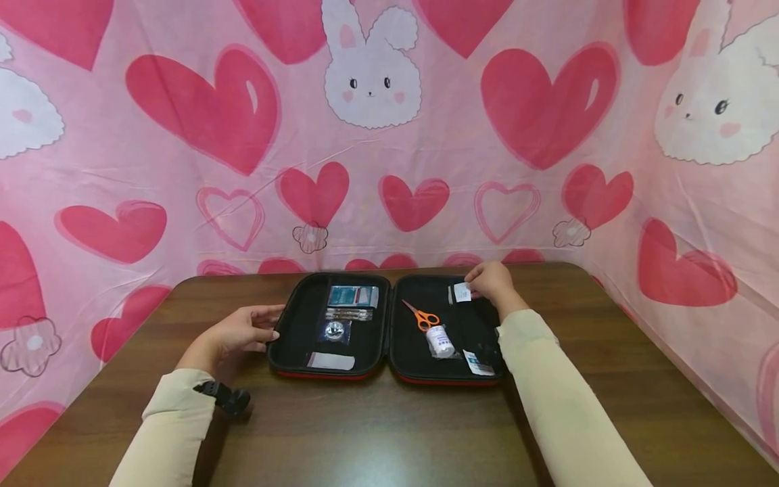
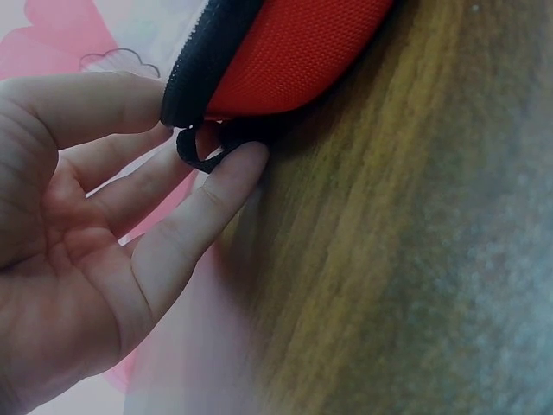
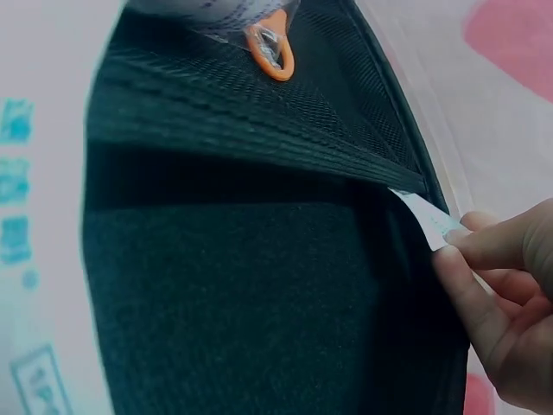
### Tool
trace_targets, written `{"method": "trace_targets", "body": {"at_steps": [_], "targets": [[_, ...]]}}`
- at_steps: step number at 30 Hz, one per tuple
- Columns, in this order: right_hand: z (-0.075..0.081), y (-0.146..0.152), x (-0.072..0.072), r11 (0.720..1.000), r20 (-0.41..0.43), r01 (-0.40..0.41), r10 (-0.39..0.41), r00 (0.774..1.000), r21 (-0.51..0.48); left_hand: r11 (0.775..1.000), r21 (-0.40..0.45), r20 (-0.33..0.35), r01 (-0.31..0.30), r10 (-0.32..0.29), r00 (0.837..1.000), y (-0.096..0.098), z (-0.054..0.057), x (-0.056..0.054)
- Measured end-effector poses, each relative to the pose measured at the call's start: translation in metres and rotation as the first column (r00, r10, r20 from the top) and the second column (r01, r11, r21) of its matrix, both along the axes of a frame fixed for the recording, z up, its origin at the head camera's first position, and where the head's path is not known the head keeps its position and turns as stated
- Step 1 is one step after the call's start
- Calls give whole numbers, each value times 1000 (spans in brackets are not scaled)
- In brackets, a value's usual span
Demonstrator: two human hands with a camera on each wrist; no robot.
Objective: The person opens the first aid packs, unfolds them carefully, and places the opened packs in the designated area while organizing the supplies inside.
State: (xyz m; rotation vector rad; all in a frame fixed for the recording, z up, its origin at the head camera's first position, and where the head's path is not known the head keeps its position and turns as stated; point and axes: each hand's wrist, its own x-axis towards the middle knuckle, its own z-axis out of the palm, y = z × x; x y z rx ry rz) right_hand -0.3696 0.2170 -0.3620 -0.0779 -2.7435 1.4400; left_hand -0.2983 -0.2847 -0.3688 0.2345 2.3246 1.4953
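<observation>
A black-lined zip case (image 1: 388, 318) with a red outside lies unfolded on the table. The fingers of my left hand (image 1: 243, 329) rest spread against its left edge. In the left wrist view, fingertips are at the zipper rim and beside a black loop (image 2: 194, 151). My right hand (image 1: 493, 283) pinches a small white packet (image 1: 462, 292) with thumb and fingers, at the far right of the case. The right wrist view shows the packet's edge (image 3: 423, 212) partly behind an elastic mesh band (image 3: 259, 134). Orange-handled scissors (image 1: 426, 320) and a wrapped white bandage roll (image 1: 441, 342) lie nearby.
The left half holds a teal packet (image 1: 353, 296), thin sticks in a clear wrapper (image 1: 349, 314), a round item in a clear bag (image 1: 335, 330) and a white strip (image 1: 331, 361). A printed packet (image 1: 478, 363) lies at the front right. A pink cloth (image 1: 371, 149) hangs behind.
</observation>
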Motion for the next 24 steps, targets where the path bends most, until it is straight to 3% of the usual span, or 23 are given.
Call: {"method": "trace_targets", "body": {"at_steps": [10, 19, 24], "targets": [[-5, -4, -8, 990, 0, -42, 43, 999, 136, 1000, -9, -8, 1, -1, 1000, -2, -1, -2], [-9, -14, -8, 999, 24, -37, 37, 999, 8, 1000, 7, -4, 1, -1, 1000, -2, -2, -3], [-11, -18, -7, 993, 50, -25, 31, 998, -118, 1000, -3, -7, -6, 6, 1000, -2, -3, -3]]}}
